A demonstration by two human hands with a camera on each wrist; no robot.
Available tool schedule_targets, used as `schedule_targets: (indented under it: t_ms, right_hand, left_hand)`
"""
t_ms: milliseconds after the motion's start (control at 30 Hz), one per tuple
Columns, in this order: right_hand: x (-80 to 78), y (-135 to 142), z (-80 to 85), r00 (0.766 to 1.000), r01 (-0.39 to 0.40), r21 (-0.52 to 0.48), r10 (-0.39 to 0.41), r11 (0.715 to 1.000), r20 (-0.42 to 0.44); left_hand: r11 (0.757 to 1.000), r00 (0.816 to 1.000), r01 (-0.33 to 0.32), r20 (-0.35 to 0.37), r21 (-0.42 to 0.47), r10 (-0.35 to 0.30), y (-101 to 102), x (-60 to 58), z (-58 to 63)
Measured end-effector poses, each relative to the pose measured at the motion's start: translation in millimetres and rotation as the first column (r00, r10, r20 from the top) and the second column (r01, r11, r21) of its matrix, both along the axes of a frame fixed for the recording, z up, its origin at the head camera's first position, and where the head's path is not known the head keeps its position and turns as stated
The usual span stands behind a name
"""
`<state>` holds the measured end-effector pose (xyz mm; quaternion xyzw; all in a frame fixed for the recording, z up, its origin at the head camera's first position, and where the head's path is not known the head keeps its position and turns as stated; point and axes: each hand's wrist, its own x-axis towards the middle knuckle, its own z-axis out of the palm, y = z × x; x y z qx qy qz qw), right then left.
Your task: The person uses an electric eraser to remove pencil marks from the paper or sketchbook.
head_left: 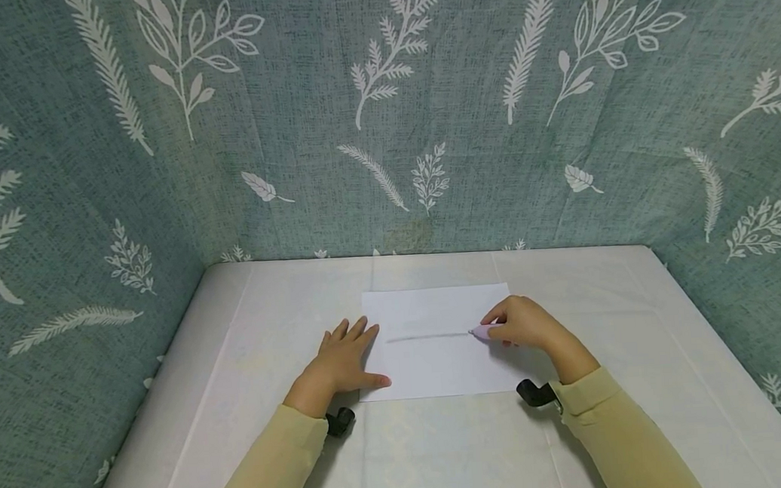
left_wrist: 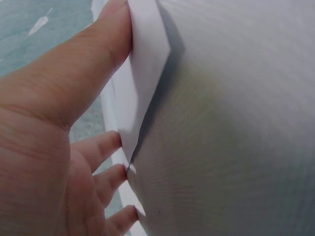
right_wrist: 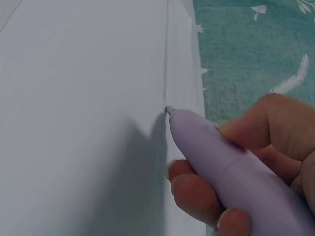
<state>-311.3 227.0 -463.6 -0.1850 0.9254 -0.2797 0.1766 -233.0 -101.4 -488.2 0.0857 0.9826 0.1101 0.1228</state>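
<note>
A white sheet of paper (head_left: 440, 369) lies on the table, with a thin grey line (head_left: 427, 337) running across it from left to right. My right hand (head_left: 521, 322) grips a thick lilac pen (right_wrist: 226, 167) between thumb and fingers. The pen's narrow tip meets the paper at the right end of the line. On the sheet's left side, my left hand (head_left: 344, 359) rests with fingers spread and thumb near the lower left corner. The left wrist view shows the thumb (left_wrist: 83, 64) on the paper (left_wrist: 145, 69), whose edge stands slightly off the cloth.
A white cloth with fold creases covers the table (head_left: 446, 452). Behind and at both sides hangs a green leaf-patterned curtain (head_left: 318, 181). Each wrist carries a small black camera, one by the left sleeve (head_left: 263, 464), the other by the right sleeve (head_left: 624, 432).
</note>
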Motion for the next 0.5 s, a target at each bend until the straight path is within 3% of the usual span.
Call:
schedule_targets:
  t_ms: [500]
  right_hand:
    - [0.6, 0.1, -1.1, 1.000, -0.005, -0.013, 0.006, 1.000, 0.024]
  left_hand:
    - [1.000, 1.000, -0.007, 0.003, 0.002, 0.007, 0.9, 0.6, 1.4]
